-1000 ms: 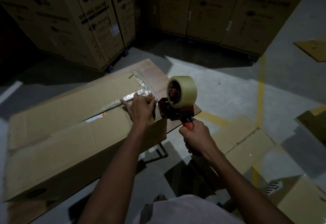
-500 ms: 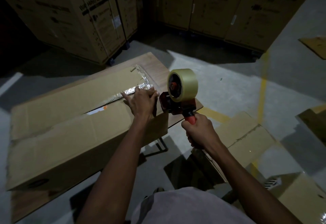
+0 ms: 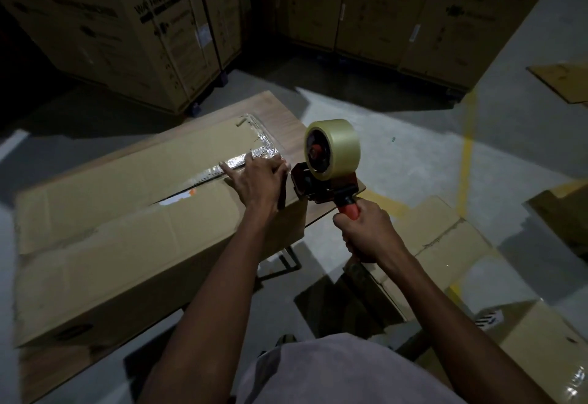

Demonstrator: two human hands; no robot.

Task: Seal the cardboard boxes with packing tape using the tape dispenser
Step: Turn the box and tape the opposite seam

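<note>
A long flat cardboard box (image 3: 133,231) lies on a wooden table (image 3: 286,123). Its top seam gapes in the middle, and shiny tape (image 3: 241,161) covers the seam's right end. My left hand (image 3: 257,177) presses flat on the box top at that right end, fingers straight over the tape. My right hand (image 3: 366,231) grips the red handle of a tape dispenser (image 3: 321,181) carrying a roll of clear tape (image 3: 334,149). The dispenser's front sits at the box's right end, just right of my left hand.
Tall printed appliance cartons (image 3: 133,28) stand along the back. Flattened and open cardboard boxes (image 3: 445,244) lie on the concrete floor at the right, beside a yellow floor line (image 3: 467,149). A table leg (image 3: 292,257) shows under the box.
Both hands and the dispenser hold nearly the same position on the box end; only the camera view has shifted slightly.
</note>
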